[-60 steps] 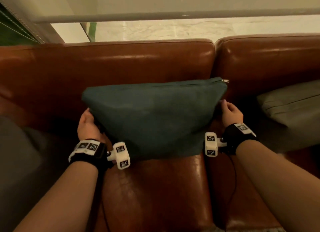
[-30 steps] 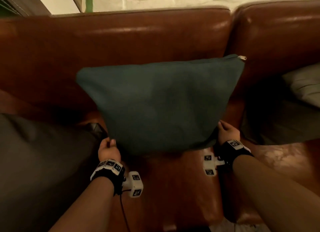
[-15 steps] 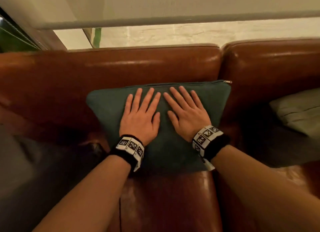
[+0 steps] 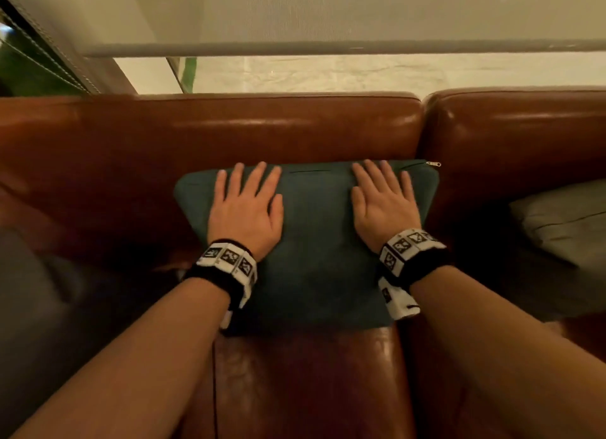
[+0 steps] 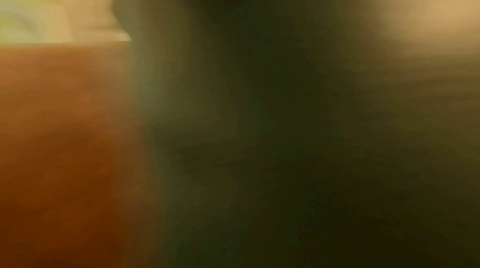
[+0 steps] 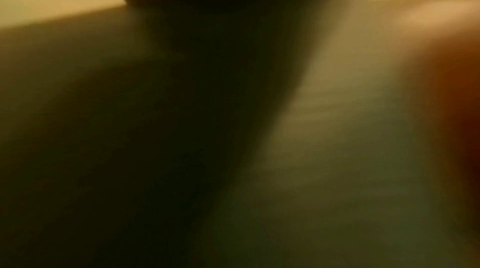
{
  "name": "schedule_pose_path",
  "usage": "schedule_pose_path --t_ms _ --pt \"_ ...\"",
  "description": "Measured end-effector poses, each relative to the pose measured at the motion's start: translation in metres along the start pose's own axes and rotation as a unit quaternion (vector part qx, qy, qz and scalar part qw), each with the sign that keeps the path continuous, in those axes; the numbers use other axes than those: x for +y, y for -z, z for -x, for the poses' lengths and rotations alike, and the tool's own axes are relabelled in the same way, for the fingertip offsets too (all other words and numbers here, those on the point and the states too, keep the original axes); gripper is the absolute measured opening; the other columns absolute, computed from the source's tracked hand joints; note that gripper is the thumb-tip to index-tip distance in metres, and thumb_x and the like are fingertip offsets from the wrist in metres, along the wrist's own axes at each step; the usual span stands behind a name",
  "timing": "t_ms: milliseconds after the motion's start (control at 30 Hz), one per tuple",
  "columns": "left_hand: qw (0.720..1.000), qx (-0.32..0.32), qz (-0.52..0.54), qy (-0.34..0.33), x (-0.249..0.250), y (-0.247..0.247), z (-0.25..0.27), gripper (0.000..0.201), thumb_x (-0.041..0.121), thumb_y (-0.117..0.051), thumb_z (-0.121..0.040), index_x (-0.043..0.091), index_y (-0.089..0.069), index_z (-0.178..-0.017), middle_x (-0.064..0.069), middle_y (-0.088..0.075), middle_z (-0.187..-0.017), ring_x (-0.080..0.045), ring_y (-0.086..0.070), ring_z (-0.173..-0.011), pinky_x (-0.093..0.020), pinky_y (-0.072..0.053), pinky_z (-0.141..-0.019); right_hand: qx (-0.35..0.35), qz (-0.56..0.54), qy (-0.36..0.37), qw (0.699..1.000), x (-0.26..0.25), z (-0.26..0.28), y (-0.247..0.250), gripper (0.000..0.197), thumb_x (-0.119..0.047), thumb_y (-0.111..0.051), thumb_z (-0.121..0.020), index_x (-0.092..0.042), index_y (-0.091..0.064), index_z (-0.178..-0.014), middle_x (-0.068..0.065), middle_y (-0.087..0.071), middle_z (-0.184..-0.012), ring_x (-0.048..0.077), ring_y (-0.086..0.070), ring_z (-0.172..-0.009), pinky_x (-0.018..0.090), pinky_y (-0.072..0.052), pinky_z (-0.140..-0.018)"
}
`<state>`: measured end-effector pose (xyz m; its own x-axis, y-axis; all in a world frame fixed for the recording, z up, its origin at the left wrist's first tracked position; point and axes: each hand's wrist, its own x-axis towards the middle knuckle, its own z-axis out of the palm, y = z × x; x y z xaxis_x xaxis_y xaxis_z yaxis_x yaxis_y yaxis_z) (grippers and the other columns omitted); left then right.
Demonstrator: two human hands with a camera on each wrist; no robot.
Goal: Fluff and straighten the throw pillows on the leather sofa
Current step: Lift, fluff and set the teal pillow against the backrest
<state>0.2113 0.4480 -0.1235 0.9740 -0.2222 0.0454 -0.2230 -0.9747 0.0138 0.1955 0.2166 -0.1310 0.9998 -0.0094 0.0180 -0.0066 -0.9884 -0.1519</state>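
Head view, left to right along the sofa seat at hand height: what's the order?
Grey cushion → left hand on the teal pillow → right hand on the same pillow → zipper pull → grey pillow.

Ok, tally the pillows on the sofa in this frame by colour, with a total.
Teal pillow: 1, under the flat left hand and right hand
Grey pillow: 1
Total: 2
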Motion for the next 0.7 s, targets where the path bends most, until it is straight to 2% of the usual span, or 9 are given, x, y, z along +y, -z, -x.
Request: schedule_pose_path --t_ms 133,167,233,300,333,433,533,600,700 --pt "0.989 0.042 0.018 0.144 -0.067 0.007 0.025 0.058 0.044 -0.022 -0.097 0.025 -0.035 -0.150 -0.004 -0.033 -0.158 -0.037 -0.018 -0.148 -0.059 -0.007 -0.119 0.009 -0.005 -0.069 0.998 0.037 0.010 0.019 0.057 -0.043 -0.011 -0.102 -0.024 -0.015 -0.155 -0.005 -0.011 -0.163 0.016 0.001 -0.151 0.040 0.001 -0.122" --pt "0.987 0.076 0.027 0.139 -0.057 0.009 0.033 0.059 0.042 -0.024 -0.097 0.021 -0.033 -0.151 -0.005 -0.028 -0.160 -0.037 -0.014 -0.149 -0.058 -0.004 -0.120 0.062 -0.018 -0.057 0.996 0.021 0.017 0.024 0.056 -0.040 -0.014 -0.102 -0.022 -0.016 -0.155 -0.004 -0.012 -0.163 0.016 0.001 -0.151 0.041 0.001 -0.122" --pt "0.991 0.130 0.031 0.013 -0.010 0.001 0.057 0.061 0.037 -0.033 -0.095 0.017 -0.031 -0.153 -0.005 -0.024 -0.162 -0.035 -0.013 -0.150 -0.055 -0.002 -0.121 0.144 -0.064 -0.002 0.988 -0.019 0.036 0.022 0.054 -0.034 -0.023 -0.102 -0.017 -0.024 -0.154 -0.001 -0.020 -0.161 0.020 -0.008 -0.150 0.042 -0.004 -0.122" --pt "0.984 0.127 0.036 -0.121 0.036 -0.023 0.079 0.064 0.037 -0.039 -0.093 0.018 -0.026 -0.153 -0.001 -0.019 -0.162 -0.032 -0.014 -0.150 -0.051 0.000 -0.122 0.156 -0.084 0.079 0.981 -0.053 0.059 -0.006 0.053 -0.030 -0.030 -0.100 -0.014 -0.031 -0.151 0.003 -0.026 -0.158 0.023 -0.016 -0.149 0.043 -0.009 -0.122" --pt "0.982 0.120 0.032 -0.141 0.044 -0.038 0.083 0.066 0.038 -0.041 -0.094 0.019 -0.022 -0.154 0.002 -0.017 -0.162 -0.030 -0.014 -0.150 -0.049 0.003 -0.122 0.138 -0.066 0.106 0.983 -0.058 0.069 -0.025 0.053 -0.031 -0.030 -0.100 -0.014 -0.031 -0.151 0.003 -0.026 -0.158 0.022 -0.017 -0.149 0.043 -0.009 -0.121" --pt "0.987 0.137 -0.022 -0.079 0.010 -0.082 0.079 0.069 0.041 -0.043 -0.094 0.028 -0.015 -0.155 0.005 -0.017 -0.162 -0.028 -0.015 -0.149 -0.045 0.005 -0.121 0.125 0.016 0.126 0.984 -0.009 0.079 -0.074 0.053 -0.033 -0.034 -0.100 -0.022 -0.030 -0.151 0.001 -0.026 -0.158 0.022 -0.019 -0.147 0.044 -0.013 -0.120" --pt "0.988 0.154 0.006 0.028 -0.043 -0.091 0.088 0.074 0.040 -0.041 -0.093 0.030 -0.003 -0.156 -0.004 -0.013 -0.164 -0.033 -0.008 -0.150 -0.055 0.001 -0.120 0.130 0.010 0.006 0.991 0.061 0.087 -0.088 0.054 -0.039 -0.024 -0.102 -0.021 -0.019 -0.153 0.007 -0.024 -0.158 0.031 -0.014 -0.147 0.056 -0.018 -0.116" --pt "0.978 0.178 0.067 0.082 -0.042 -0.085 0.101 0.072 0.036 -0.038 -0.095 0.022 -0.002 -0.157 -0.014 -0.012 -0.163 -0.038 -0.006 -0.150 -0.058 -0.002 -0.120 0.162 -0.041 -0.062 0.984 0.062 0.103 -0.084 0.056 -0.038 -0.021 -0.103 -0.016 -0.013 -0.154 0.010 -0.015 -0.161 0.029 -0.004 -0.149 0.059 -0.017 -0.116" --pt "0.974 0.198 0.107 -0.012 0.007 -0.091 0.117 0.070 0.037 -0.037 -0.096 0.018 -0.007 -0.157 -0.013 -0.003 -0.165 -0.039 0.000 -0.150 -0.054 -0.001 -0.121 0.235 -0.091 0.045 0.967 0.000 0.126 -0.085 0.060 -0.031 -0.031 -0.103 -0.018 -0.007 -0.156 0.002 -0.002 -0.164 0.023 0.003 -0.150 0.053 -0.011 -0.120"
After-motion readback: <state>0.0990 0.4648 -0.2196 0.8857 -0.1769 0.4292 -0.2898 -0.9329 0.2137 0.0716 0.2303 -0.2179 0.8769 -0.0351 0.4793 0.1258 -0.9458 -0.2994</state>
